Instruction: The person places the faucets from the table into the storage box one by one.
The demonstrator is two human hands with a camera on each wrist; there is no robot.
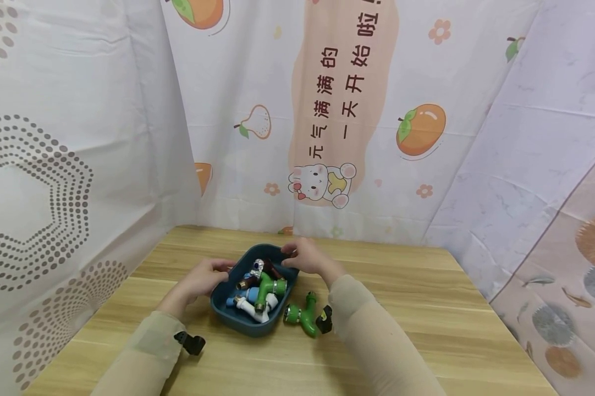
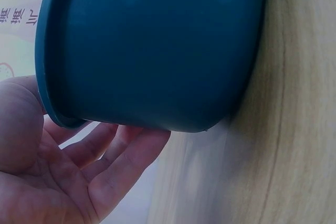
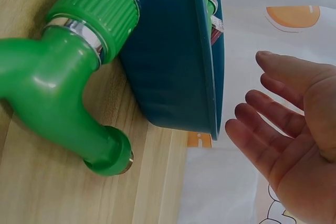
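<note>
A dark blue plastic basin (image 1: 250, 328) stands on the table, full of several taps: a green tap (image 1: 266, 289), a white tap (image 1: 250, 309), a blue one (image 1: 252, 294) and dark brown ones, with a silvery handle (image 1: 257, 268) among them. My left hand (image 1: 205, 278) grips the basin's left rim, thumb at the rim and fingers against the outer wall (image 2: 157, 51). Over by the far right rim is my right hand (image 1: 309, 257); the right wrist view shows its fingers loosely bent and apart from the basin. Another green tap (image 3: 58, 82) lies on the table, right of the basin.
The wooden table (image 1: 401, 308) reaches back to a printed curtain (image 1: 258, 165) with fruit and a rabbit. More cloth hangs at the left (image 1: 144, 137) and right (image 1: 515, 137). Black camera mounts (image 1: 191, 343) sit on both wrists.
</note>
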